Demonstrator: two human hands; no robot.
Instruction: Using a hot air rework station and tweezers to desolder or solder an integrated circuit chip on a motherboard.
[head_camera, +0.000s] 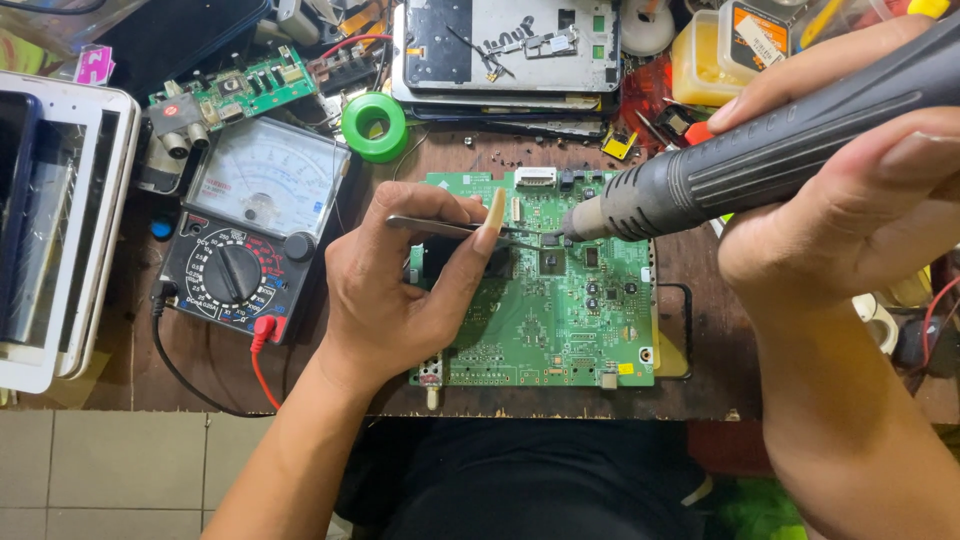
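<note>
Right hand grips a grey hot-air handpiece, nozzle over the green circuit board between both hands; left hand pinches metal tweezers whose tips meet the nozzle, an analogue multimeter lying beside it

Light is coming from above, bright and even; the left hand is casting a soft shadow onto the green circuit board; the meter's dial face is glaring slightly; everything's staying pretty sharp.
</note>
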